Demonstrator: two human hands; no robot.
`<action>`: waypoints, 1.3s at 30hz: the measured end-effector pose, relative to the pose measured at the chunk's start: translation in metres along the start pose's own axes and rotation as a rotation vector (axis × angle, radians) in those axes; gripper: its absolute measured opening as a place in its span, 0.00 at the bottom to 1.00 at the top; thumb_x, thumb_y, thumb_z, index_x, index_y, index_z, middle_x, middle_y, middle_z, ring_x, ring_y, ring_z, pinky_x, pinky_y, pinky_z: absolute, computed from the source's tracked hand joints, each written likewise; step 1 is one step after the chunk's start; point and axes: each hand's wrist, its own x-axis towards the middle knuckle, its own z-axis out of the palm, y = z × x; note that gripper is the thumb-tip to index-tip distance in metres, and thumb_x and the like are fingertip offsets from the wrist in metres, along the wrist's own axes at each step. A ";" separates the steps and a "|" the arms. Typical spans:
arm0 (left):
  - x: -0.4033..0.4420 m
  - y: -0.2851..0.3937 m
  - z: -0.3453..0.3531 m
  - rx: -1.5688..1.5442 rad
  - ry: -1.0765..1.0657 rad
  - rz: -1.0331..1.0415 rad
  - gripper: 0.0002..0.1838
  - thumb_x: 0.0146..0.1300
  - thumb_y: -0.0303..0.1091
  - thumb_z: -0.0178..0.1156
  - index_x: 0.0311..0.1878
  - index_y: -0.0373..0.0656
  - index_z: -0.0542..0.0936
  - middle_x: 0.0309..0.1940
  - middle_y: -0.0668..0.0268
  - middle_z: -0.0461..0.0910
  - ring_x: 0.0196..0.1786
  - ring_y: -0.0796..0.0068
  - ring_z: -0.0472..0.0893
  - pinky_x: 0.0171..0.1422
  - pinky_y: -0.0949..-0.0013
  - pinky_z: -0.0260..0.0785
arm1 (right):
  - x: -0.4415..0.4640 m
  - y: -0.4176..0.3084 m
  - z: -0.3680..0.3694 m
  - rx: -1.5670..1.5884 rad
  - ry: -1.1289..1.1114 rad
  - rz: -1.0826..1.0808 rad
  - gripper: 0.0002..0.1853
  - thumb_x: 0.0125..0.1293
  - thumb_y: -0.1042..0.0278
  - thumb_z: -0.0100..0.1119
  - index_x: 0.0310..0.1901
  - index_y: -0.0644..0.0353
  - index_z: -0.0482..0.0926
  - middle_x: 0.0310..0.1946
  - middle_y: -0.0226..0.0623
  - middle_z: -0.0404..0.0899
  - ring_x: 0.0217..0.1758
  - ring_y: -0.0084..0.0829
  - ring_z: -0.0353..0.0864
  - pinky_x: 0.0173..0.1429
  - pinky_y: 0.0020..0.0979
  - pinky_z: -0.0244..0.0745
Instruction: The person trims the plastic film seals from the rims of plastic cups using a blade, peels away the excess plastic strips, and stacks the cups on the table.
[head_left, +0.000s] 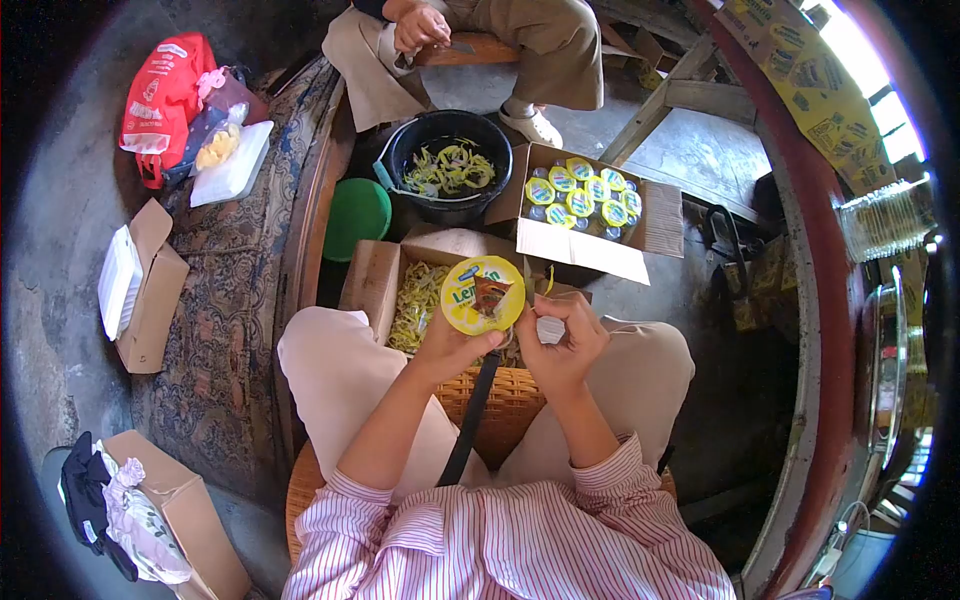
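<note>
Printed disc held face-up over the carton of strips

Nearest, a striped cotton shirt [540,530] covers the person's arms to the rolled cuffs, and a flat black strap [475,420] crosses the woven, honey-coloured wicker seat [515,393] between the knees. Above the seat's front edge, the left hand [450,347] closes around the lower rim of a yellow disc [483,296], glossy and printed; it seems tilted towards the person so its face and edge can be seen. The right hand [562,338] makes a narrow pinch at the disc's right rim, apparently on a thin yellow strip [548,280], though the fingers hide the exact hold.

Under the hands, the near carton [372,285] holds a tangle of curly strips [420,300], placed, it seems, to keep falling pieces contained. Past its right back corner, a second carton [580,250] of matte brown board, flaps spread, holds clear cups with round yellow lids [565,180], packed side by side. Beyond the near carton's left back corner sit a smooth green basin [357,222] and a deep black tub [450,205] with more curls inside.

Farthest, another person's hand [422,27] holds a thin dark piece.
</note>
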 end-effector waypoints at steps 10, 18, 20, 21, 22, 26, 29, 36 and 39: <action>0.000 0.000 0.000 0.115 -0.056 -0.030 0.32 0.48 0.25 0.64 0.58 0.38 0.63 0.49 0.64 0.72 0.52 0.77 0.71 0.58 0.70 0.64 | 0.003 0.003 -0.002 -0.040 -0.023 0.021 0.08 0.43 0.84 0.62 0.28 0.65 0.76 0.23 0.39 0.76 0.26 0.29 0.77 0.30 0.24 0.70; 0.004 -0.006 0.002 -0.012 -0.004 -0.049 0.41 0.50 0.25 0.63 0.64 0.44 0.49 0.55 0.62 0.63 0.58 0.73 0.67 0.60 0.68 0.62 | 0.003 0.005 -0.002 0.000 -0.006 0.039 0.08 0.44 0.84 0.62 0.28 0.66 0.76 0.24 0.39 0.77 0.26 0.28 0.77 0.31 0.24 0.71; 0.007 -0.010 -0.003 0.000 -0.039 0.015 0.41 0.51 0.26 0.62 0.64 0.43 0.49 0.56 0.61 0.63 0.58 0.72 0.66 0.61 0.68 0.61 | 0.003 0.005 0.000 0.004 0.028 0.009 0.08 0.43 0.84 0.62 0.28 0.65 0.76 0.23 0.40 0.77 0.24 0.31 0.77 0.28 0.26 0.70; 0.008 -0.009 -0.004 0.006 -0.056 0.046 0.40 0.51 0.26 0.62 0.64 0.43 0.49 0.57 0.61 0.62 0.58 0.72 0.66 0.61 0.68 0.60 | 0.003 0.006 0.001 0.004 0.033 0.013 0.08 0.43 0.84 0.63 0.28 0.65 0.76 0.23 0.40 0.77 0.23 0.31 0.77 0.28 0.26 0.70; 0.008 -0.009 -0.003 -0.004 -0.040 0.052 0.40 0.52 0.26 0.62 0.64 0.43 0.49 0.57 0.61 0.62 0.59 0.72 0.66 0.61 0.68 0.60 | 0.003 0.006 0.001 0.004 0.036 0.017 0.08 0.43 0.83 0.63 0.28 0.65 0.76 0.23 0.40 0.77 0.23 0.32 0.77 0.28 0.26 0.70; 0.005 -0.014 -0.002 -0.064 -0.039 0.098 0.36 0.53 0.26 0.61 0.62 0.41 0.54 0.58 0.61 0.63 0.59 0.73 0.66 0.61 0.69 0.60 | 0.002 0.006 0.001 -0.046 0.015 -0.043 0.09 0.43 0.83 0.63 0.28 0.64 0.76 0.23 0.40 0.76 0.22 0.32 0.76 0.27 0.26 0.70; 0.005 -0.011 0.000 -0.004 -0.021 0.049 0.30 0.55 0.25 0.60 0.60 0.40 0.59 0.55 0.64 0.67 0.57 0.76 0.67 0.59 0.71 0.61 | -0.001 0.000 0.003 -0.076 -0.011 -0.062 0.09 0.43 0.82 0.62 0.28 0.63 0.76 0.22 0.39 0.76 0.22 0.33 0.76 0.26 0.26 0.69; 0.006 -0.005 0.006 0.062 0.038 0.058 0.24 0.56 0.24 0.59 0.56 0.37 0.65 0.49 0.66 0.72 0.51 0.79 0.71 0.55 0.73 0.64 | -0.001 -0.002 0.004 -0.100 0.060 -0.057 0.09 0.42 0.83 0.62 0.28 0.63 0.76 0.21 0.39 0.75 0.21 0.33 0.76 0.25 0.26 0.69; 0.007 -0.005 0.009 0.087 0.058 0.095 0.22 0.56 0.24 0.59 0.54 0.36 0.66 0.48 0.66 0.72 0.51 0.78 0.71 0.55 0.73 0.63 | -0.004 -0.004 0.006 -0.109 0.043 -0.059 0.09 0.42 0.83 0.62 0.28 0.64 0.76 0.21 0.40 0.75 0.21 0.33 0.76 0.25 0.26 0.70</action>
